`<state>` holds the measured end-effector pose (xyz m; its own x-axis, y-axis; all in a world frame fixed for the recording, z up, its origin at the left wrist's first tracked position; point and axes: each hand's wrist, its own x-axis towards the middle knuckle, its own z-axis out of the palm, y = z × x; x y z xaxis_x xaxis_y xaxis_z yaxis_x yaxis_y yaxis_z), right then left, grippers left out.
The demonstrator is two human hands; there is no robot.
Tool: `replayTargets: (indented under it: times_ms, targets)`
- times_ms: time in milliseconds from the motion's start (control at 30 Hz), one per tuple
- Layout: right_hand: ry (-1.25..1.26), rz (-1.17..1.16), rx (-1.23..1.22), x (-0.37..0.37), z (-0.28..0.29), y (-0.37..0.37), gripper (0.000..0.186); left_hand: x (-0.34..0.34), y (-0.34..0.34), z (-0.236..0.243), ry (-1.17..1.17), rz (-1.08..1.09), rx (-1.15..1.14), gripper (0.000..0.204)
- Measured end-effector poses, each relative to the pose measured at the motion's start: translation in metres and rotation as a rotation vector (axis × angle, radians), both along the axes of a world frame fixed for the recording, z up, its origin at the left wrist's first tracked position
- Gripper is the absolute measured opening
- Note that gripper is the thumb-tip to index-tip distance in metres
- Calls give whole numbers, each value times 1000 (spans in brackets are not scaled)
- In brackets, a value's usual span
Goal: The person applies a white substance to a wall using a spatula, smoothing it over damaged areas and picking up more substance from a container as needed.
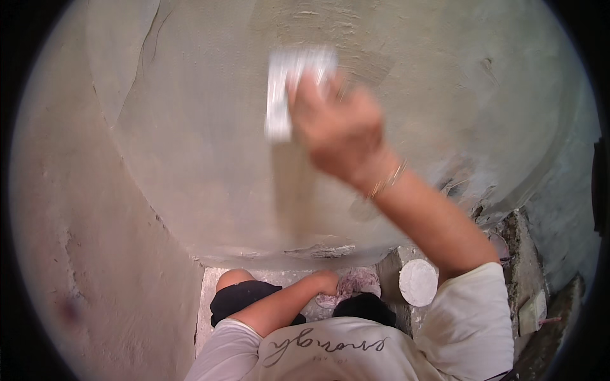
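Ahead, from 9 round to 3 o'clock, spreads a grey-beige plastered wall point(203, 171), roughened near 12. At 1 o'clock the person's right hand point(343, 130), motion-blurred, grips a pale, flat rectangular tool point(279, 86); the tool appears between 11 and 12 o'clock, against the wall, though firm contact cannot be confirmed. At 5 o'clock lies a mottled pinkish-white mass point(360, 281); at 4, a round white-topped object point(418, 282). Smallest, between 5 and 6, the left hand point(327, 281) meets the mass's left edge; whether its fingers are closed is unclear. Tilting or uneven pressure could make the tool's edge gouge the wall; a loose grip could let it slip.
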<state>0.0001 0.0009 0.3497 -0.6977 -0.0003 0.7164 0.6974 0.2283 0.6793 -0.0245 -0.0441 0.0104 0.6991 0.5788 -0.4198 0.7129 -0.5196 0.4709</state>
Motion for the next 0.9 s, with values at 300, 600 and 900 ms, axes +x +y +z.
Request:
replayTargets:
  times_ms: [300,600,900]
  targets:
    - [-225,4,-1089,69,-261,-45,27,-5,-2,-40,-282,36,130,32]
    - [689,-94,-1084,155,-216,-69,22,-1,0,0,74,25,1,38]
    - [1728,-37,-1022,294,-218,-131,17,13,5,-16,81,8,-5,39]
